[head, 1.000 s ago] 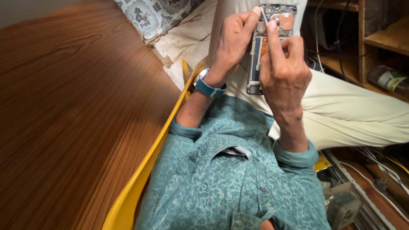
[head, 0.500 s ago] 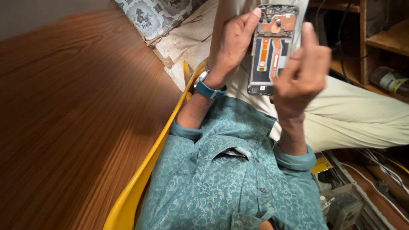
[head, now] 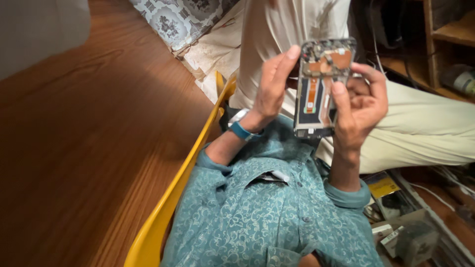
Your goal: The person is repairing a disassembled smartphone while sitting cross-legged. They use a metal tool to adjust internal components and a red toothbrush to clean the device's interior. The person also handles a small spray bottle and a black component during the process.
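An opened smartphone [head: 319, 91] with its back cover off shows a circuit board, orange flex cables and a dark empty bay. My left hand [head: 273, 86], with a teal band on its wrist, grips the phone's left edge, the index finger reaching the top corner. My right hand [head: 360, 106] holds the right edge, its thumb pressing on the phone's inner face near the middle. Both hands hold the phone upright above my lap, over my teal patterned shirt [head: 267, 217].
A brown wooden tabletop [head: 84, 148] fills the left. A yellow chair edge [head: 183, 178] runs beside my body. Beige trousers [head: 420, 128] lie under the phone. Small boxes and cables [head: 401, 227] sit on the floor at lower right; wooden shelves [head: 450, 34] stand top right.
The phone has come lower and nearer in view. My right hand shifted from covering the phone's face to its right edge, with the thumb now on the inner surface.
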